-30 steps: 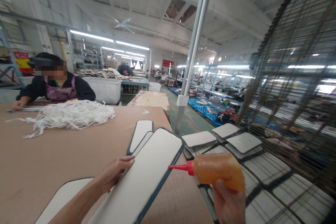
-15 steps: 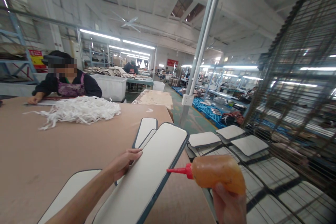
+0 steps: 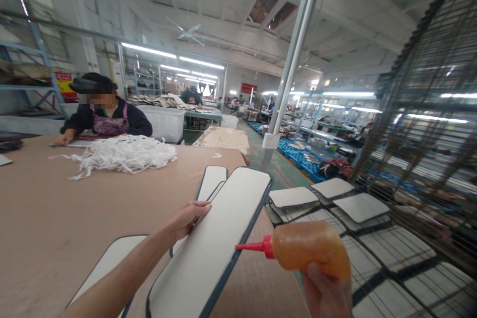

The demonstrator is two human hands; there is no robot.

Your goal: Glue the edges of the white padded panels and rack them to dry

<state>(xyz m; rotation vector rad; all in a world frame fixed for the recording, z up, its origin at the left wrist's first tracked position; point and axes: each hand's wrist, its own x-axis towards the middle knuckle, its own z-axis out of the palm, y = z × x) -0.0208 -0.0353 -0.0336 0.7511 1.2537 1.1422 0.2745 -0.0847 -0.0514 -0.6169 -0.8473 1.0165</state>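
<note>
White panel (image 3: 208, 238), over the desk (image 3: 44, 218) in the grip of our left hand (image 3: 189, 219), has the red nozzle (image 3: 253, 247) of the orange bottle (image 3: 313, 243), clasped in our right hand (image 3: 326, 293), partway along its dark edge (image 3: 222, 279), seemingly half worked, though what remains we cannot tell.

Lettering on the red banner (image 3: 249, 88) and red-yellow sign (image 3: 65, 84) is illegible.
</note>
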